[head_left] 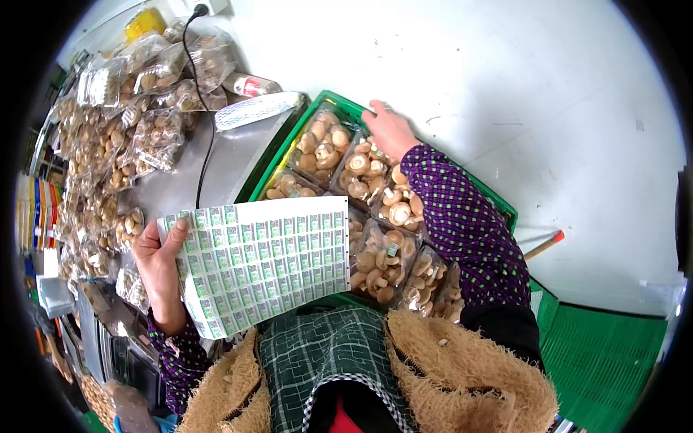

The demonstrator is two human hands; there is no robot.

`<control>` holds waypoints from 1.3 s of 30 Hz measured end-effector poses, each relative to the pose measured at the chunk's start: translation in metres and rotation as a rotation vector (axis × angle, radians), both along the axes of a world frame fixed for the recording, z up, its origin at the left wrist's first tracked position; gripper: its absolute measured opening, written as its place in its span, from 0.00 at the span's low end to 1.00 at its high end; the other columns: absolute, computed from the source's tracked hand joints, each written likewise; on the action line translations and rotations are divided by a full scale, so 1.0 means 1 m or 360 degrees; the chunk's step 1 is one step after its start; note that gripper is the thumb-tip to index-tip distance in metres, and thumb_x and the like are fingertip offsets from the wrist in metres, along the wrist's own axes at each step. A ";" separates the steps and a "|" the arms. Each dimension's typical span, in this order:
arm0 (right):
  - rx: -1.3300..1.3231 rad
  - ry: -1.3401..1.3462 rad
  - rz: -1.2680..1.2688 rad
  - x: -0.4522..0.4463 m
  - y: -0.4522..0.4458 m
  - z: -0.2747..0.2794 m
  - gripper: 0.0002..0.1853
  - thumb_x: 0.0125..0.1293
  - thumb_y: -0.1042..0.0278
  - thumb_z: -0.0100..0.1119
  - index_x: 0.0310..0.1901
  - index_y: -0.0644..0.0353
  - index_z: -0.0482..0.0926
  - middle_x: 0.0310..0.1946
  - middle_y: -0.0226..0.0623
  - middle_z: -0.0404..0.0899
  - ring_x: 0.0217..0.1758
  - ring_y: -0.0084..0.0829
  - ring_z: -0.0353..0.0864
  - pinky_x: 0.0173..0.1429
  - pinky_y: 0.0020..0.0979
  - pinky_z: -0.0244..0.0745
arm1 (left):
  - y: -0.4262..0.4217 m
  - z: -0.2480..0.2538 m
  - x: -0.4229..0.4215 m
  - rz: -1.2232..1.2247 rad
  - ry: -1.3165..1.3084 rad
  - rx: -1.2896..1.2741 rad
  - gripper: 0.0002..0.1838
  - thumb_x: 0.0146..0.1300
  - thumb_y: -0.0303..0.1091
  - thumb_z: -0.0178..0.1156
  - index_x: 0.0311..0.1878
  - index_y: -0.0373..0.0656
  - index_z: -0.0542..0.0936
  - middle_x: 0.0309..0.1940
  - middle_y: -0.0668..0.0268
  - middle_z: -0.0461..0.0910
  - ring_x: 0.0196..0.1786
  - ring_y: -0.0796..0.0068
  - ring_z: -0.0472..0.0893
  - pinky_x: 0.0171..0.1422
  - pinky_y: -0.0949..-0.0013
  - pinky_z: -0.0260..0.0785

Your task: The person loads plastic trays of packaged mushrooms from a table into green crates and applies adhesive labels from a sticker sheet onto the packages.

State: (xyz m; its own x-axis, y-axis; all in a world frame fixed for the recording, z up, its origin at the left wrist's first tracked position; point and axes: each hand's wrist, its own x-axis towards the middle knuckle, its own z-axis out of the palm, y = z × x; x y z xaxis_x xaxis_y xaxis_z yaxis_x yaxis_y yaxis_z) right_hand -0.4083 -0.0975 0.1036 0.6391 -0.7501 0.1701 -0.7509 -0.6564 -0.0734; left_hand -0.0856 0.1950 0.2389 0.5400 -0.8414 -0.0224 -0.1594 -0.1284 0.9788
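My left hand (160,263) grips the left edge of a sheet of small green and white labels (267,263), thumb on top. The sheet covers part of a green crate (325,97) filled with clear packs of brown mushrooms. At the crate's far edge, my right hand (390,131) reaches over a mushroom pack (361,169), fingers bent and slightly apart; nothing shows in them. One pack nearer me (382,263) carries a small green label.
Many wrapped mushroom packs (159,137) are piled on the metal table (170,189) at left. A black cable (209,137) crosses it, near a plastic bottle (253,85). A red-tipped stick (545,245) and green crates (603,353) are at right, beside the white wall (548,94).
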 end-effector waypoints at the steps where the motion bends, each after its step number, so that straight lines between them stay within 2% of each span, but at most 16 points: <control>1: 0.0067 -0.0242 0.0069 0.004 -0.006 0.006 0.15 0.52 0.80 0.60 0.43 0.62 0.75 0.48 0.45 0.72 0.43 0.44 0.81 0.47 0.39 0.79 | 0.002 -0.004 0.001 0.0006 0.0017 -0.0023 0.07 0.63 0.31 0.66 0.33 0.38 0.81 0.24 0.71 0.82 0.23 0.89 0.73 0.27 0.81 0.61; 3: 0.0122 -0.0483 0.0139 0.018 -0.013 0.023 0.15 0.52 0.80 0.61 0.44 0.62 0.75 0.47 0.46 0.72 0.43 0.42 0.81 0.48 0.38 0.79 | 0.005 -0.010 0.005 0.0016 0.0051 -0.0082 0.07 0.64 0.31 0.66 0.33 0.38 0.81 0.24 0.71 0.82 0.23 0.88 0.74 0.27 0.82 0.63; 5: 0.1141 -0.0734 0.0004 0.037 -0.017 0.032 0.17 0.51 0.79 0.64 0.44 0.62 0.76 0.45 0.45 0.73 0.43 0.39 0.80 0.50 0.35 0.76 | 0.005 -0.011 0.006 0.0056 0.0060 -0.0092 0.07 0.64 0.31 0.65 0.34 0.38 0.82 0.25 0.70 0.83 0.24 0.88 0.74 0.28 0.81 0.63; 9: 0.0856 -0.0830 0.0119 0.057 -0.020 -0.016 0.19 0.46 0.86 0.50 0.43 0.63 0.74 0.40 0.42 0.74 0.42 0.36 0.77 0.48 0.33 0.75 | 0.008 -0.019 0.016 0.0245 0.0067 -0.0174 0.06 0.65 0.31 0.64 0.35 0.37 0.82 0.27 0.69 0.83 0.25 0.87 0.76 0.29 0.81 0.65; 13: 0.0724 -0.1050 0.0101 0.057 -0.024 -0.051 0.20 0.48 0.91 0.52 0.44 0.64 0.73 0.43 0.40 0.73 0.42 0.35 0.77 0.49 0.31 0.75 | 0.003 -0.041 0.045 0.0528 0.0173 -0.0400 0.06 0.67 0.29 0.61 0.38 0.37 0.83 0.30 0.68 0.84 0.26 0.86 0.78 0.30 0.81 0.66; 14: 0.0526 -0.1098 0.0166 0.058 -0.022 -0.051 0.15 0.49 0.88 0.55 0.40 0.64 0.72 0.44 0.43 0.73 0.44 0.42 0.77 0.48 0.39 0.73 | -0.004 -0.038 0.054 0.0610 0.0213 -0.0424 0.05 0.67 0.29 0.61 0.37 0.37 0.82 0.30 0.68 0.84 0.26 0.86 0.78 0.30 0.81 0.67; 19: -0.0120 -0.0595 0.0018 0.042 0.011 -0.024 0.18 0.53 0.84 0.57 0.48 0.63 0.74 0.51 0.41 0.73 0.55 0.42 0.74 0.58 0.37 0.72 | -0.044 -0.090 0.108 0.0899 0.0108 -0.0787 0.13 0.69 0.34 0.60 0.27 0.43 0.74 0.24 0.72 0.78 0.23 0.85 0.72 0.29 0.79 0.63; 21: 0.0222 -0.0656 -0.0143 0.012 0.046 0.014 0.18 0.58 0.78 0.58 0.52 0.61 0.74 0.55 0.40 0.72 0.58 0.42 0.74 0.61 0.37 0.71 | -0.050 -0.097 0.109 0.1029 -0.0414 -0.0486 0.14 0.70 0.35 0.59 0.28 0.40 0.74 0.23 0.74 0.74 0.23 0.83 0.67 0.28 0.76 0.59; 22: 0.0129 -0.0489 -0.0205 -0.013 0.059 0.018 0.19 0.64 0.72 0.57 0.58 0.58 0.72 0.63 0.34 0.69 0.58 0.33 0.76 0.62 0.33 0.73 | -0.056 -0.098 0.100 0.0958 -0.0843 -0.0552 0.11 0.68 0.33 0.60 0.32 0.36 0.76 0.25 0.70 0.74 0.23 0.79 0.66 0.27 0.73 0.59; 24: -0.0087 -0.0747 -0.0281 -0.072 0.106 0.040 0.19 0.60 0.71 0.61 0.54 0.60 0.74 0.59 0.40 0.72 0.59 0.41 0.75 0.63 0.35 0.71 | -0.061 -0.101 0.094 0.0618 -0.1756 -0.0620 0.07 0.66 0.29 0.62 0.36 0.35 0.78 0.32 0.63 0.78 0.26 0.72 0.72 0.29 0.71 0.65; 28: -0.0465 -0.0665 -0.1134 -0.192 0.215 0.028 0.19 0.57 0.72 0.64 0.51 0.65 0.75 0.53 0.48 0.75 0.59 0.49 0.71 0.64 0.42 0.66 | -0.070 -0.124 0.065 -0.0302 -0.2323 -0.0386 0.05 0.56 0.23 0.63 0.37 0.38 0.80 0.47 0.61 0.79 0.45 0.59 0.79 0.45 0.62 0.73; 32: -0.0199 -0.0569 -0.1898 -0.273 0.324 -0.046 0.22 0.62 0.69 0.62 0.56 0.67 0.72 0.53 0.53 0.74 0.59 0.52 0.71 0.63 0.43 0.67 | -0.063 -0.137 0.057 -0.1095 -0.2338 0.0426 0.09 0.53 0.36 0.67 0.30 0.42 0.81 0.49 0.61 0.79 0.51 0.58 0.78 0.54 0.55 0.69; 35: -0.0074 -0.0977 -0.2130 -0.273 0.347 -0.060 0.22 0.71 0.63 0.53 0.60 0.70 0.71 0.55 0.53 0.76 0.57 0.41 0.76 0.63 0.36 0.68 | -0.094 -0.113 0.022 -0.0893 -0.1972 0.0441 0.10 0.55 0.38 0.67 0.31 0.42 0.81 0.41 0.62 0.81 0.45 0.58 0.80 0.46 0.56 0.72; 36: -0.0138 -0.1025 -0.2145 -0.274 0.345 -0.063 0.19 0.72 0.62 0.51 0.54 0.70 0.74 0.47 0.48 0.81 0.49 0.42 0.80 0.55 0.37 0.73 | -0.111 -0.121 0.012 -0.0797 -0.1859 0.0051 0.12 0.59 0.39 0.66 0.36 0.40 0.80 0.37 0.57 0.82 0.38 0.54 0.80 0.40 0.55 0.72; 38: 0.0405 -0.1322 -0.2353 -0.287 0.342 -0.067 0.18 0.72 0.58 0.49 0.45 0.68 0.77 0.34 0.44 0.83 0.37 0.42 0.82 0.44 0.39 0.75 | -0.140 -0.135 -0.020 -0.0794 -0.1215 0.0190 0.14 0.64 0.40 0.62 0.42 0.37 0.78 0.31 0.52 0.81 0.34 0.52 0.81 0.39 0.55 0.72; 39: 0.0294 -0.1185 -0.2389 -0.288 0.339 -0.073 0.18 0.72 0.57 0.49 0.41 0.67 0.77 0.30 0.44 0.81 0.33 0.45 0.81 0.41 0.41 0.74 | -0.153 -0.145 -0.031 -0.0876 -0.1212 0.0302 0.18 0.67 0.43 0.59 0.45 0.35 0.78 0.31 0.47 0.82 0.34 0.49 0.82 0.40 0.54 0.72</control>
State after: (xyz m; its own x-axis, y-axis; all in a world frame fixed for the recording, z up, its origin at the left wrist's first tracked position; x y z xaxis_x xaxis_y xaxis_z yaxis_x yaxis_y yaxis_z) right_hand -0.6962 0.2417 0.0308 -0.7809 -0.6209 -0.0690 -0.4288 0.6131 -0.6635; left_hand -0.1165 0.0424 0.0941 -0.0040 -1.0000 0.0092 -0.8296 0.0084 0.5583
